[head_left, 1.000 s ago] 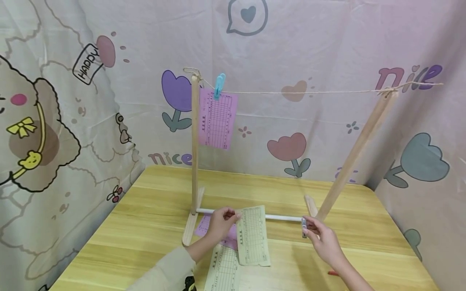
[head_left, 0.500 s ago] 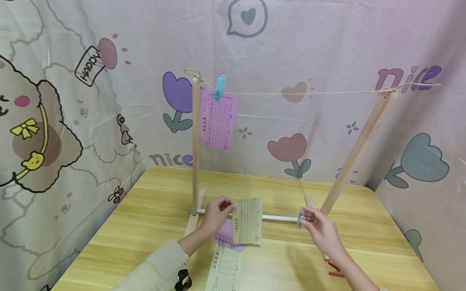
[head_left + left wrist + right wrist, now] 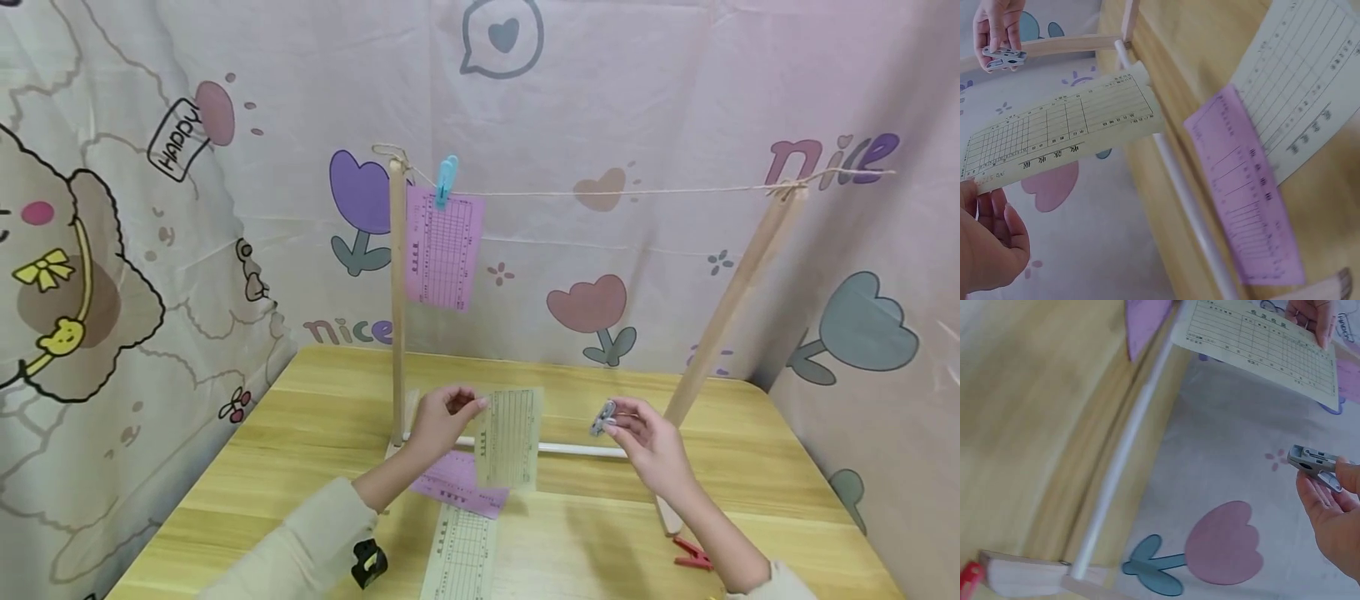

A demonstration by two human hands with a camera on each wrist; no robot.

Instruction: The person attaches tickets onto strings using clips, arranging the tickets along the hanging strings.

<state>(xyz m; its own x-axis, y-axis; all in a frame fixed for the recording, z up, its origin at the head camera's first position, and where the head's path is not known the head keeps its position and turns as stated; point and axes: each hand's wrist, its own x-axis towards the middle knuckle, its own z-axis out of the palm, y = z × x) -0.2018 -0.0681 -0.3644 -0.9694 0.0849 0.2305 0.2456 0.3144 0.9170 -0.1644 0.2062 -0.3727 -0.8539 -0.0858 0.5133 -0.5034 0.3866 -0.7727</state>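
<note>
My left hand (image 3: 448,417) pinches a pale yellow printed receipt slip (image 3: 508,437) by its upper left corner, and the slip hangs above the table. To the right, my right hand (image 3: 651,442) holds a grey clothespin (image 3: 602,418) between thumb and fingers; the right wrist view shows the same grey clothespin (image 3: 1316,464) up close. Above both hands a string (image 3: 600,192) runs between two wooden posts. A pink slip (image 3: 446,250) hangs from its left end under a blue clothespin (image 3: 446,182). Another pink slip (image 3: 465,492) and a second yellow slip (image 3: 461,554) lie on the table below.
A left wooden post (image 3: 398,308) and a leaning right post (image 3: 735,308) stand on wooden feet, joined low down by a white rod (image 3: 577,450). A red clothespin (image 3: 692,553) lies near my right forearm. The patterned cloth backdrop (image 3: 667,100) hangs behind the wooden table (image 3: 300,433).
Both hands have risen from the table. The yellow slip has lifted with my left hand, and the grey clothespin has moved up and slightly left with my right hand, turning as it went.
</note>
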